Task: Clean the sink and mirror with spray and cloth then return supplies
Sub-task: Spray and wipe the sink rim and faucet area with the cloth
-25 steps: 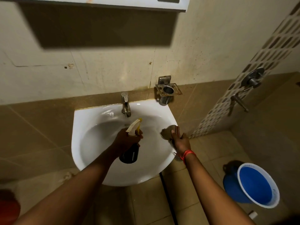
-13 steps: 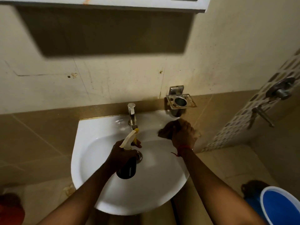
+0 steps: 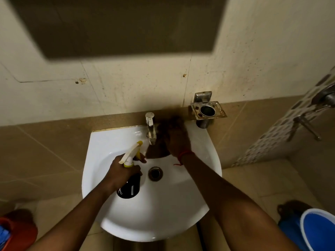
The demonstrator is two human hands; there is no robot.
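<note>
1. The right hand (image 3: 178,140) is now pressed against the back ledge of the white ceramic wall-hung sink (image 3: 116,138), just beside the chrome pillar tap (image 3: 150,128). A second ago it was at the sink's right rim, so the wiping has travelled up and inward to the tap area.
2. Its fingers are closed over a dark brown cleaning cloth (image 3: 155,151), which spreads from under the palm down the basin wall. The hand is motion-blurred, so the exact finger hold on the cloth cannot be told.
3. The left hand (image 3: 120,172) stays wrapped around the neck of the dark spray bottle with a white and yellow trigger head (image 3: 129,185), held above the bowl with its nozzle aimed toward the tap. One finger seems to lie near the trigger.
4. The round metal drain (image 3: 155,173) is now uncovered between the two arms.
5. Judgement: sink cleaning is mid-way, with the rim done and the tap zone in hand. The mirror is out of view, and it and the return of supplies remain.
6. A blue plastic bucket (image 3: 319,232) stands on the floor to the right.
</note>
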